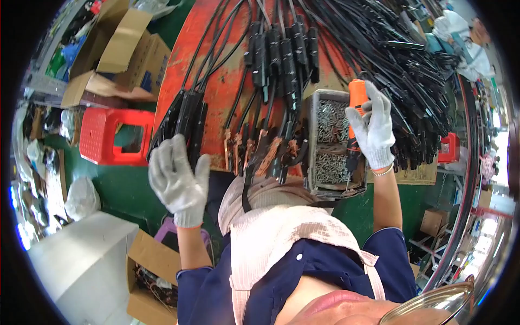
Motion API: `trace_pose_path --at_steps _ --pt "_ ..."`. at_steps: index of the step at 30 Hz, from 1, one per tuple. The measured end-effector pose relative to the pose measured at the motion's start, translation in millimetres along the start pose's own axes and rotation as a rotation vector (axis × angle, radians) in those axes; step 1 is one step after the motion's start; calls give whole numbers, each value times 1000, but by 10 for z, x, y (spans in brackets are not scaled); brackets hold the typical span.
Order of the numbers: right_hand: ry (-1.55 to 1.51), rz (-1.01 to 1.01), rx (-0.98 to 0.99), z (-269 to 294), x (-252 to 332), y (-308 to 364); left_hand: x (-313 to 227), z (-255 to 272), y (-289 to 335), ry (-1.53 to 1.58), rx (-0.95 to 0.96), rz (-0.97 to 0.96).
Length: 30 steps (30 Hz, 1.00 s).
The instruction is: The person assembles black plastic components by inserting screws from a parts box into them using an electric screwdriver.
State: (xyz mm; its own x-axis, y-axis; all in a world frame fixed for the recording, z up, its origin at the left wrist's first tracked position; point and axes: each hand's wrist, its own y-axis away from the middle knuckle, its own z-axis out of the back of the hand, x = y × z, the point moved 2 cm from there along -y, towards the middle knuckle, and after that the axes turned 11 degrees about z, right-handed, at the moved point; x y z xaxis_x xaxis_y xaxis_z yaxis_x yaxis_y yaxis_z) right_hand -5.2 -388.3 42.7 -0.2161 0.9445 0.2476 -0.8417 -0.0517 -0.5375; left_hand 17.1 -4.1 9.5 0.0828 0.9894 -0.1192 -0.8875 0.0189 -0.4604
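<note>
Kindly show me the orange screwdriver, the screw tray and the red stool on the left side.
Orange screwdriver [357,95], head view: its orange upper body.
Screw tray [312,123], head view: its left wall.
Red stool [97,136], left, head view: its dotted seat.

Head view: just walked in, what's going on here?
A person's gloved right hand is at an orange-and-black electric screwdriver, pointing down at a two-compartment screw tray; grip unclear. The gloved left hand, spread open, is by black cable housings at the red table's left edge. Exposed copper strands lie between the hands.
</note>
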Motion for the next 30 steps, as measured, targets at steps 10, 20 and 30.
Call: trace_pose_path --at_steps 10,20,30 --pt "-230 238 329 -752 599 -730 -284 -236 -74 313 399 -3" --pt "210 607 278 -1697 674 -1198 -644 -378 -48 158 750 131" --pt "220 563 421 -1646 656 -1172 -824 -352 9 366 790 111"
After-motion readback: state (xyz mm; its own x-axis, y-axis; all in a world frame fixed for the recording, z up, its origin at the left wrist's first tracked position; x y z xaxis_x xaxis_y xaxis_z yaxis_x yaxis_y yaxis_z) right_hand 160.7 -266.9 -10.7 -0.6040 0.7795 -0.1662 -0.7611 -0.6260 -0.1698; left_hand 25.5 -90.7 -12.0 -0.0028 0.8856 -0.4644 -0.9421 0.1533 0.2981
